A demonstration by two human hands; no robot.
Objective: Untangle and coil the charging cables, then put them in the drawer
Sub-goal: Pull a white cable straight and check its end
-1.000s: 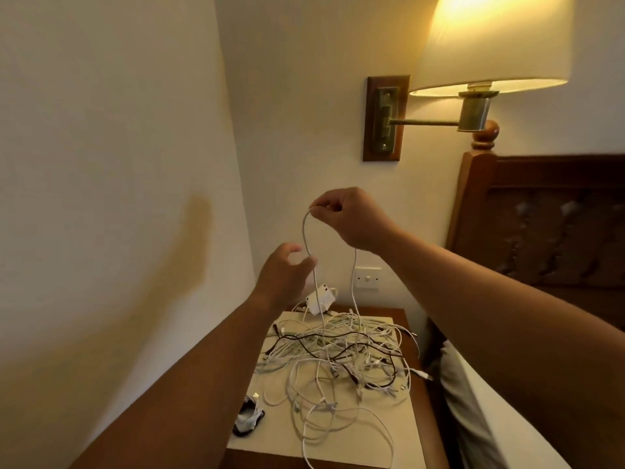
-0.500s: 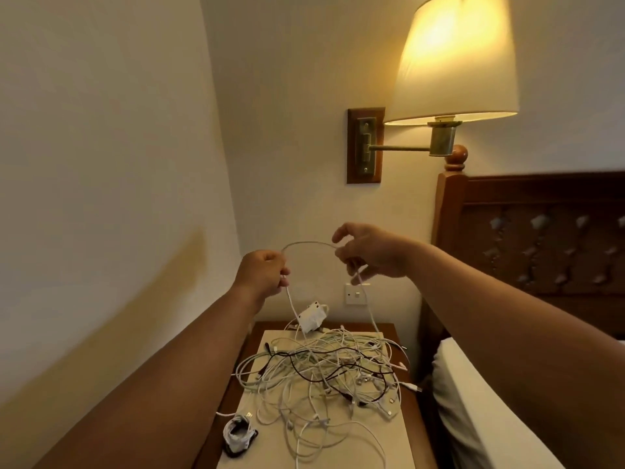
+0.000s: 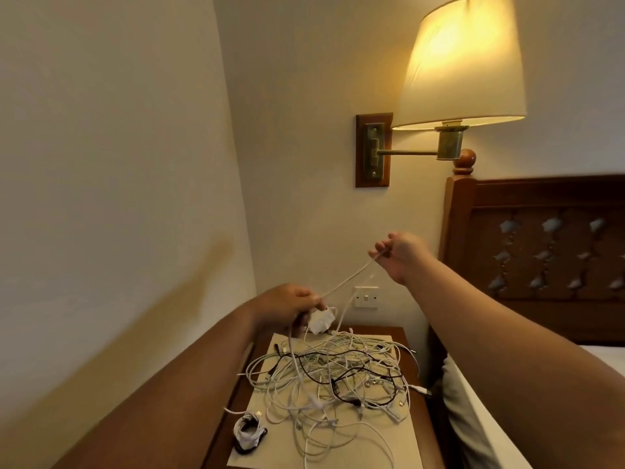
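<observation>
A tangle of white and black charging cables [image 3: 331, 377] lies on a pale mat on the wooden nightstand [image 3: 406, 336]. One white cable [image 3: 348, 277] is stretched taut in the air between both hands. My right hand [image 3: 400, 253] pinches its upper end, up and to the right above the pile. My left hand [image 3: 291, 306] grips the same cable lower down, just above the back left of the pile, next to a white charger block [image 3: 319, 321]. A small coiled white cable [image 3: 248, 431] sits at the mat's front left corner.
A lit wall lamp [image 3: 463, 62] on a brass arm hangs above the nightstand. A wall switch [image 3: 367, 296] is behind the hands. The dark wooden headboard [image 3: 541, 258] and the white bed [image 3: 480, 418] close off the right side. A plain wall runs along the left.
The cable's loop has been pulled into a straight line. My left hand dropped toward the charger block while my right hand moved up and to the right. The view tilted upward.
</observation>
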